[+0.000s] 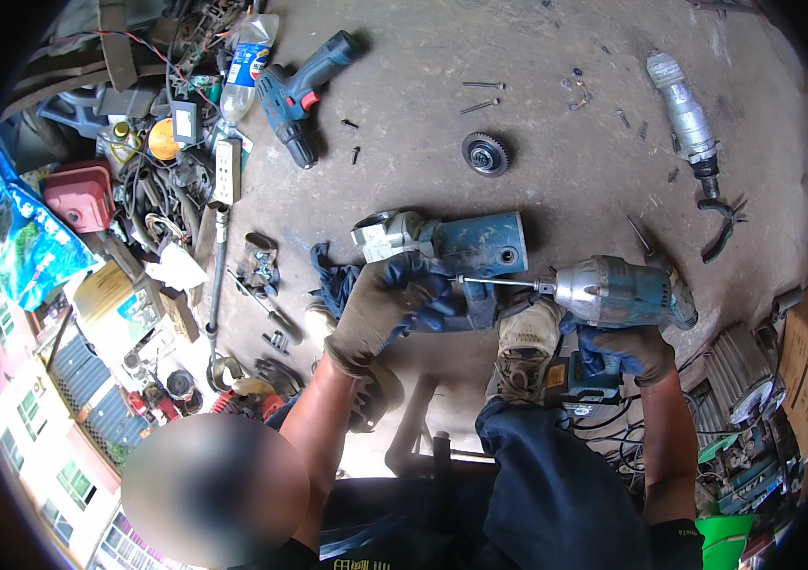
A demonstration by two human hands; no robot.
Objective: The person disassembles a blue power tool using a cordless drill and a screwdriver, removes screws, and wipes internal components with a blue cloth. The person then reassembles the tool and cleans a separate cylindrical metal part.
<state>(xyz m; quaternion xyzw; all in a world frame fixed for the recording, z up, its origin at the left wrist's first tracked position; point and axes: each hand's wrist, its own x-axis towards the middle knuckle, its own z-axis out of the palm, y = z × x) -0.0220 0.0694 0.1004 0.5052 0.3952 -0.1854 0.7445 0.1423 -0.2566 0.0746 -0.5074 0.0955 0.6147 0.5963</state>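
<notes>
The right hand [627, 351], in a dark glove, is wrapped around the handle of a teal power driver [613, 292] with a silver nose, held level just above and beside a light shoe [529, 337]. Its long thin bit [504, 281] points left, its tip close to the left hand [394, 294], whose gloved fingers curl at the near side of a teal tool body [480, 242] lying on the concrete floor [565, 161]; whether they clasp it firmly, or pinch something small at the tip, I cannot tell. The likeliest trouble is the bit slipping sideways, if it meets a screw head at a slant, and jabbing those fingers. Loose glove cloth so near a spinning shaft could also snag. The tool body is rounded, so a weak left hold might let it roll or twist under torque, and driving too hard could strip a thread or crack a casting. Farther off, a toothed gear [486, 153] and two long screws [482, 105] lie loose on the floor, near a second cordless drill [304, 100] to the left; a careless foot or sleeve could scatter the screws or get grit on the gear's teeth
</notes>
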